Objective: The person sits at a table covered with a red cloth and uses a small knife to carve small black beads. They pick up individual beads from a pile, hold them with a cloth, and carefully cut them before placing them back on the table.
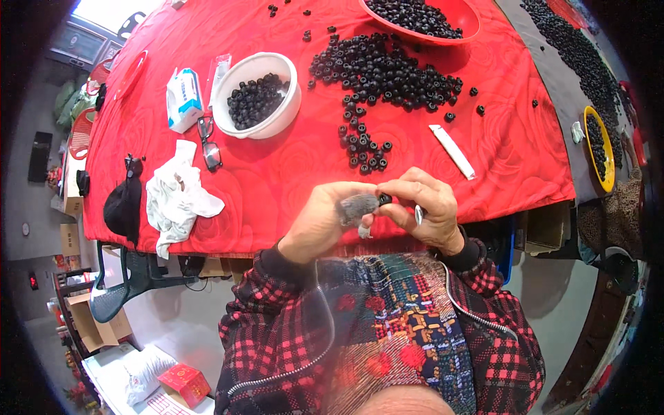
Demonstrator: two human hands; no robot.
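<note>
As the left hand [319,216] and right hand [430,200], which also holds a slim pale object [418,214], pinch one black piece [384,198] over the counter's [277,180] near edge, the white tub [282,119] looks part-filled; the loose heap [387,72] and red basin [472,24] seemingly remain.

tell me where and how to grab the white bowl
Likely best by the rim of the white bowl, fingers outside, coming from its right: that side faces bare red cloth, while the blue-and-white box and glasses crowd its left. It is open-topped with black pieces inside, so keep it level.
</note>
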